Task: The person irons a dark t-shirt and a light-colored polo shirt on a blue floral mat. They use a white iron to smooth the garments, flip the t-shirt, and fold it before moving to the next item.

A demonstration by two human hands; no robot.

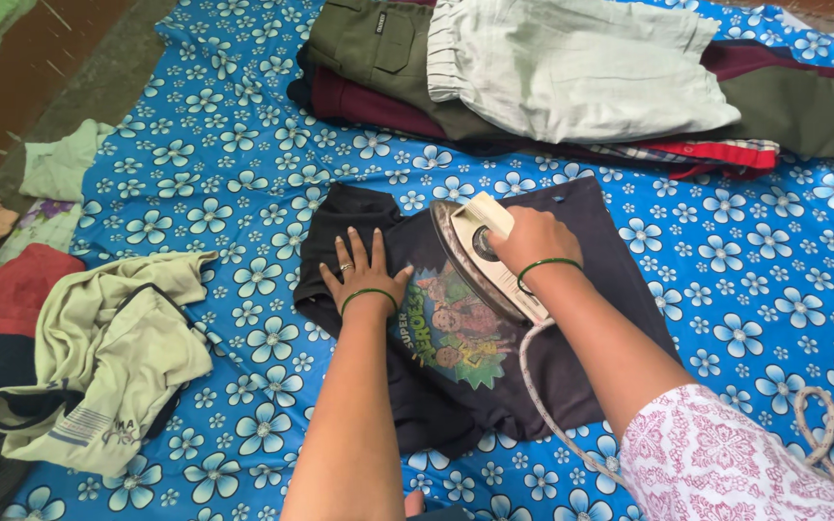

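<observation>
A small dark T-shirt (591, 241) with a colourful cartoon print lies flat on a blue sheet (243, 174) with white flowers. My left hand (364, 272) presses flat on the shirt's left side, fingers spread, a ring and a green bangle on it. My right hand (531, 239) grips the handle of a cream electric iron (480, 259), which rests on the shirt's upper middle, tip pointing away. The iron's white cord (544, 405) trails back along my right arm.
A stack of folded clothes (571, 77), olive, maroon and pale grey-green, lies at the far edge of the sheet. Crumpled garments (108, 357) are heaped at the left. A coiled rope-like cord (822, 425) sits at the right.
</observation>
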